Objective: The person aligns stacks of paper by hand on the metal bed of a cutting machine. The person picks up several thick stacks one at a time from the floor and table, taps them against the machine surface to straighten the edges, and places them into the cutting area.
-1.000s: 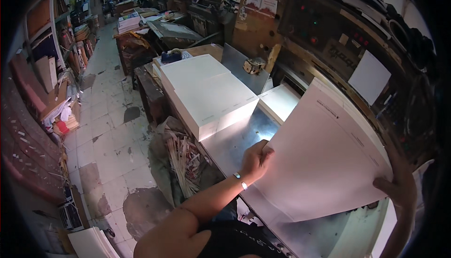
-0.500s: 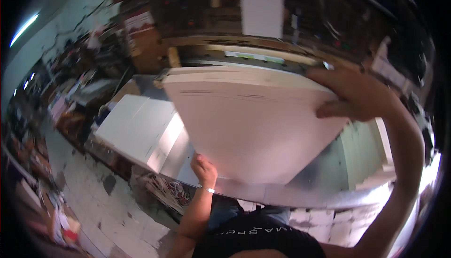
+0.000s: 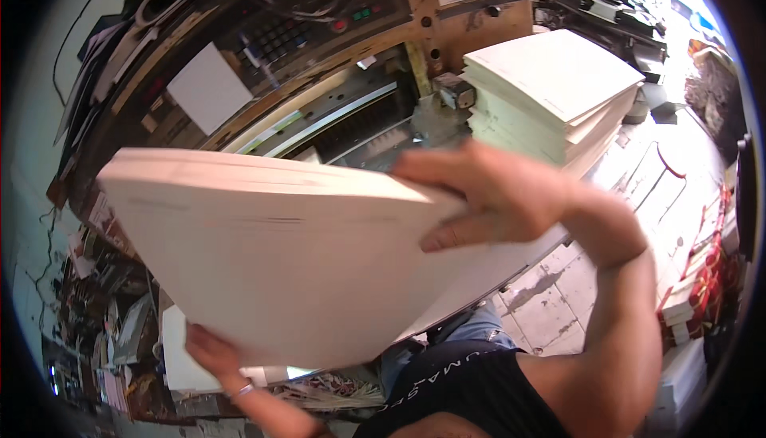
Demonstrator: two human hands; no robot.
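One paper stack (image 3: 279, 270) between fingers (image 3: 455, 235)

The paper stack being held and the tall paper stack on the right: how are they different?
The held stack is tilted, with its broad face showing, while the tall stack lies flat.
The held stack is thinner; the tall stack is piled much thicker.
The held stack is gripped at its right by the right hand; the tall stack stands behind that hand.
Both are pale stacks made of many sheets.
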